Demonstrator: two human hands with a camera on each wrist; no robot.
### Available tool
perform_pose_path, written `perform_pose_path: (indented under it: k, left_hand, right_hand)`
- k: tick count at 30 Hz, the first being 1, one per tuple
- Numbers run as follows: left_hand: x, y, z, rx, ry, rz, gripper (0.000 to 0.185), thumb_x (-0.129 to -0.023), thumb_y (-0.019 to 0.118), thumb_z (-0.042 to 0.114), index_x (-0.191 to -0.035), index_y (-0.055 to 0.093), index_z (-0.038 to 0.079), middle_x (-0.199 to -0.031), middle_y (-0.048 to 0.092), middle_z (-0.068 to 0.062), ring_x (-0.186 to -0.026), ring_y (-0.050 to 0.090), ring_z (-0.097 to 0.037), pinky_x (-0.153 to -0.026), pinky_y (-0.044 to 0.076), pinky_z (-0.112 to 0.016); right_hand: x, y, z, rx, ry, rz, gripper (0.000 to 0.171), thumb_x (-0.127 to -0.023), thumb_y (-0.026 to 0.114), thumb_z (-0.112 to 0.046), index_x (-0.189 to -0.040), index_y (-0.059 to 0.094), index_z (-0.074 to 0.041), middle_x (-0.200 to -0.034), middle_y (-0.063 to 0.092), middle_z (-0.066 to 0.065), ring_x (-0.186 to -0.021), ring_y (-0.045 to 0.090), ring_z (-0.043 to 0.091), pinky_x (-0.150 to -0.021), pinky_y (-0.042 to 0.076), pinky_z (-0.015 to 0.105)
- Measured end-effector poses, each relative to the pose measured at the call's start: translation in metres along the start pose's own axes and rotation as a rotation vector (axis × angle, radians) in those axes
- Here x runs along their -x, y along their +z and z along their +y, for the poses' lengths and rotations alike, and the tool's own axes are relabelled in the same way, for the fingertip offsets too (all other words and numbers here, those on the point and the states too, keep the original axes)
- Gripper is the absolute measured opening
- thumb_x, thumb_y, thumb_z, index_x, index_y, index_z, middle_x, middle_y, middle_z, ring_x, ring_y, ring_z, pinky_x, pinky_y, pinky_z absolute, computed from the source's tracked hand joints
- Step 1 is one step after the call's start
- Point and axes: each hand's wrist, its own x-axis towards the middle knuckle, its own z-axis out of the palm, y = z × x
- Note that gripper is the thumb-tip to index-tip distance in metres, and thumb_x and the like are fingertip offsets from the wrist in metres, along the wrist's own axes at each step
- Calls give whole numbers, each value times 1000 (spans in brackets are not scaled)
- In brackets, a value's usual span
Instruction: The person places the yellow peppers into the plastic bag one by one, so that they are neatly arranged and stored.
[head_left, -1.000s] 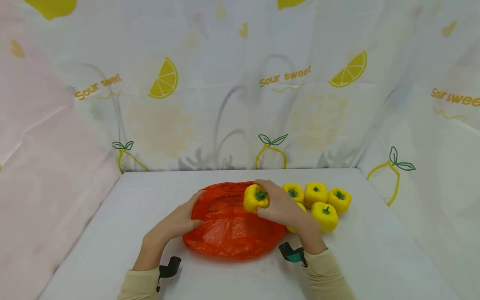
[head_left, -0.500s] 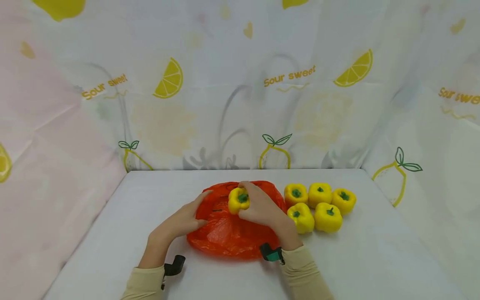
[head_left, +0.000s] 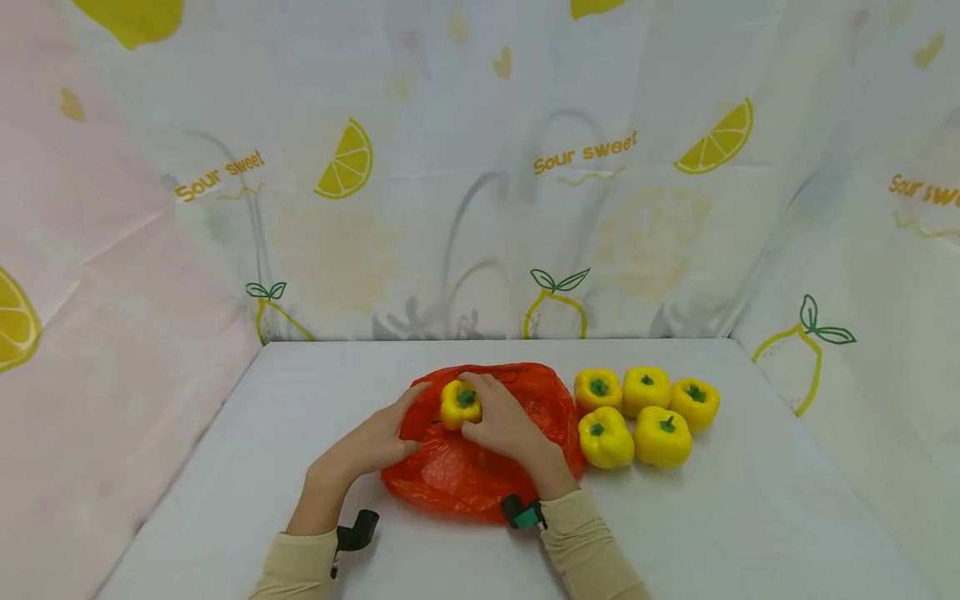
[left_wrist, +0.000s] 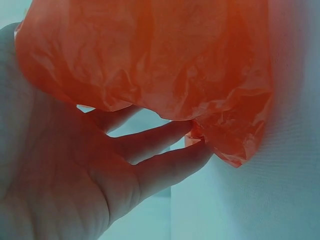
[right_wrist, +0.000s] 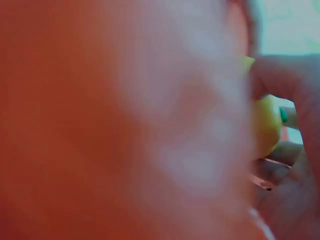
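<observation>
A red plastic bag (head_left: 480,483) lies on the white table, bulging, with dark print near its far edge. My left hand (head_left: 378,437) holds the bag's left side, thumb and fingers spread along it. In the left wrist view, the fingertips (left_wrist: 192,145) go in under a crumpled fold of the bag. My right hand (head_left: 510,425) grips a yellow bell pepper (head_left: 456,408) over the bag, its green stem facing up and right. The blurred bag fills most of the right wrist view, and the pepper (right_wrist: 267,127) shows only partly between the fingers.
Several more yellow bell peppers (head_left: 663,437) stand in two rows just right of the bag. A white cloth backdrop (head_left: 465,208) with lemon prints rises behind the table (head_left: 750,517), and a pinkish cloth (head_left: 112,417) hangs at the left.
My right hand has carried the yellow pepper leftward from the bag's right part to its left part, near my left hand. The left hand keeps its place on the bag.
</observation>
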Motion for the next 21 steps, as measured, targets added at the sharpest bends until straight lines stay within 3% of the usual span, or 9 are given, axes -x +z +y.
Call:
perform_pose_path:
  k: [4, 16, 21]
  left_hand:
    - [1, -1, 1, -3, 5, 2, 83, -87, 64, 15, -157, 23, 35, -155, 43, -9, -139, 45, -35, -111, 38, -63]
    - [1, -8, -5, 37, 17, -11, 87, -85, 60, 6, -159, 20, 29, -156, 42, -9, -136, 47, -34, -108, 43, -61]
    - [2, -11, -5, 30, 24, -11, 91, -80, 59, 1, -159, 20, 25, -158, 39, -10, -137, 45, -36, -108, 43, -61]
  right_hand:
    - [-2, 6, 3, -1, -10, 27, 60, -89, 67, -22, -144, 45, -13, -138, 52, 7, -118, 56, 23, -106, 49, 42]
    - [-3, 13, 4, -11, -1, 82, 58, -89, 72, -24, -141, 49, -13, -135, 54, 7, -117, 58, 24, -105, 50, 43]
    - [-2, 10, 3, -27, 14, 60, 60, -90, 71, -26, -144, 47, -15, -136, 53, 6, -120, 57, 23, -107, 49, 43]
